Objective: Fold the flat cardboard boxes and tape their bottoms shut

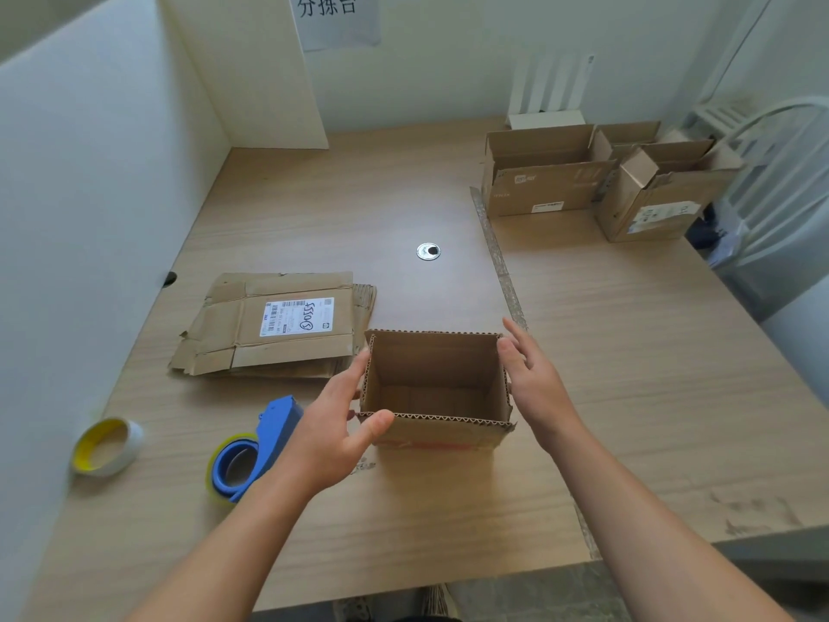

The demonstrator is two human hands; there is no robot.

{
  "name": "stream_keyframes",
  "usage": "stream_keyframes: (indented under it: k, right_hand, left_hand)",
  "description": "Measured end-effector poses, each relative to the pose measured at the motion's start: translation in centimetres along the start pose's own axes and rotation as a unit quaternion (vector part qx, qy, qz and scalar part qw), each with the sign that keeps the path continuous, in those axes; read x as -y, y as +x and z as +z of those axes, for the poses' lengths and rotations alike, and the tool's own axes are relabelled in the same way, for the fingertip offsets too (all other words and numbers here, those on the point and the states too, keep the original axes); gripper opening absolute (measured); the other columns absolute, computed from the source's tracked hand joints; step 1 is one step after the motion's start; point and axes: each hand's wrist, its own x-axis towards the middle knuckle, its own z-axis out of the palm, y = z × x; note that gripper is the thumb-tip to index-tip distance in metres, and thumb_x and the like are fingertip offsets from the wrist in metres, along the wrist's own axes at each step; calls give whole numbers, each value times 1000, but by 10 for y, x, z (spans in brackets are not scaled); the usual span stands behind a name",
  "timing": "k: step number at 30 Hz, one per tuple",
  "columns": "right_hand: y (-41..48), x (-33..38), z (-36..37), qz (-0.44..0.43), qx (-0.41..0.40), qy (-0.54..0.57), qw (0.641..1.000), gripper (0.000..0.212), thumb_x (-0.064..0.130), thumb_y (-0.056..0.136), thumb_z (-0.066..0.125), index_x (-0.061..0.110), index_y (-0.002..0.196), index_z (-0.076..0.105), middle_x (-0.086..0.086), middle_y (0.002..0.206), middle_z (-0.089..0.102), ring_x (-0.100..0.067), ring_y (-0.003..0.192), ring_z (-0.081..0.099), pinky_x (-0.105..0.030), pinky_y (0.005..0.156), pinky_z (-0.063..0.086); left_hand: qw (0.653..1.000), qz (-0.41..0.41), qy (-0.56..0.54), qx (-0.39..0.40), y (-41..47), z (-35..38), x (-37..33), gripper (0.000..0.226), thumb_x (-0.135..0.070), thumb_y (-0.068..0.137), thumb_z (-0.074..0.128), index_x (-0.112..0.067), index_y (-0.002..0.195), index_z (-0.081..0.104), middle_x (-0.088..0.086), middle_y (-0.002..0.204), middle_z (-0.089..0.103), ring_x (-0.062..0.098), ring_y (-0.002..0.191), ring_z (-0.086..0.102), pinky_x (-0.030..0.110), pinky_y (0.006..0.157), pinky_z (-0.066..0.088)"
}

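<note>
A small brown cardboard box [437, 435] stands upright and open-topped on the wooden table near the front middle. My left hand [334, 435] lies against its left side, fingers straight and thumb at the near rim. Along its right side is my right hand [534, 379], fingers straight. Flat cardboard boxes [273, 325] lie stacked to the left, the top one bearing a white label. A blue tape dispenser [251, 451] lies just left of my left wrist.
A roll of tape [107, 446] with a yellow core sits at the front left. Two erected open boxes [543, 172] [659, 195] stand at the back right. A round metal grommet [428, 251] sits mid-table. White partition walls border the left and back.
</note>
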Motion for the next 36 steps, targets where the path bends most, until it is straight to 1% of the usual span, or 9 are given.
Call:
stream_keyframes:
  k: [5,10,13,16,20,23,27,31,36]
  right_hand:
    - [-12,-7,-9,-3,-3,29,1000,41,41,103,47,34,143,49,12,143,53,-3,129,51,-39,107,46]
    - [-28,-24,-25,-8,-5,42,999,39,38,102,47,31,140,51,9,137,57,-3,125,54,-36,100,50]
    - [-37,-40,-32,6,-7,53,999,41,41,97,50,30,136,54,8,135,59,-4,124,56,-38,100,51]
    - [-45,-58,-35,20,8,62,998,32,36,100,56,32,132,57,8,133,61,-6,123,58,-38,99,51]
    - [-50,-79,-35,30,45,42,998,50,33,81,60,37,130,57,6,136,61,-4,123,58,-39,103,49]
    - [-52,-82,-30,17,101,-11,995,73,49,75,72,36,143,48,16,141,56,-1,129,51,-39,106,45]
    - [-43,-77,-14,10,102,-54,993,88,64,72,76,44,148,37,23,145,50,0,133,47,-31,100,47]
    - [-35,-74,-4,2,42,-46,998,81,69,70,75,42,142,47,16,136,58,-9,126,54,-40,103,49]
    - [-34,-59,2,-35,15,-9,999,82,64,61,84,51,133,47,10,137,51,-6,127,49,-47,101,51]
  left_hand:
    - [999,-3,-23,-29,-1,3,2,81,-47,89,65,-38,154,18,-14,154,33,6,135,40,7,93,36]
    - [997,2,-58,-42,-6,3,4,87,-66,76,61,-46,148,17,-17,147,36,3,126,45,7,88,43]
    - [997,-6,-69,-40,-9,3,4,92,-71,69,61,-51,145,14,-19,145,34,0,125,44,15,93,45]
    - [996,-21,-73,-35,-11,6,8,98,-69,67,66,-53,145,11,-24,142,33,-7,122,43,15,94,45]
    - [994,-56,-88,-30,-12,14,18,104,-45,75,82,-42,152,13,-29,140,34,-5,124,45,10,89,43]
    - [986,-98,-127,-32,-12,24,20,89,-37,80,80,-38,152,28,-20,142,45,3,122,50,14,88,45]
    - [979,-121,-158,-44,-9,36,13,40,-27,88,73,-40,122,56,-15,116,66,-2,111,59,17,82,49]
    - [978,-125,-150,-76,-4,37,4,42,-28,89,71,-26,130,58,-10,122,60,-1,107,58,8,78,45]
    - [979,-103,-141,-106,3,25,-11,30,-28,91,68,-40,116,57,-16,114,54,-6,98,57,14,75,45]
